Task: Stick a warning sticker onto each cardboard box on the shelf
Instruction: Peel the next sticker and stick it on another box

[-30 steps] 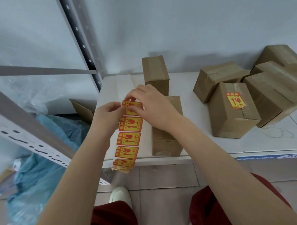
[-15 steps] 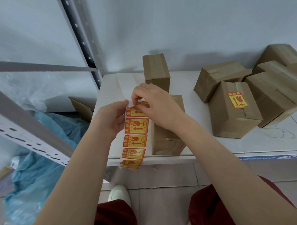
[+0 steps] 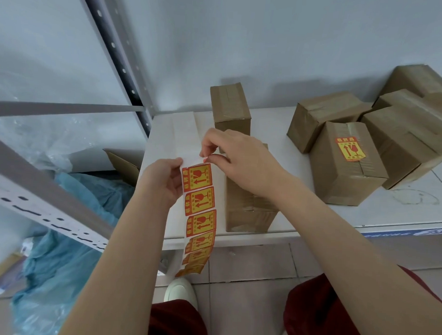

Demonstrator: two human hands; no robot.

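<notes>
A strip of red-and-yellow warning stickers [image 3: 200, 209] hangs in front of the white shelf [image 3: 403, 210]. My left hand [image 3: 163, 180] grips the strip's left edge near the top. My right hand [image 3: 240, 163] pinches the top of the strip, where a sticker's red corner shows between thumb and fingers. Under my right hand lies a plain cardboard box [image 3: 248, 211]. Another plain box [image 3: 230, 107] stands behind it. To the right, one box [image 3: 346, 167] carries a sticker [image 3: 350, 148] on its top face.
Three more plain boxes [image 3: 403, 140] crowd the shelf's right end against the wall. A grey perforated shelf upright [image 3: 118, 54] and a beam [image 3: 36, 197] stand at the left. Blue plastic sheeting [image 3: 67, 236] and an open carton [image 3: 124, 163] lie on the floor below.
Both hands have lifted the strip higher and slightly right. My right fingers have moved from lying over the top sticker to pinching at the strip's top edge.
</notes>
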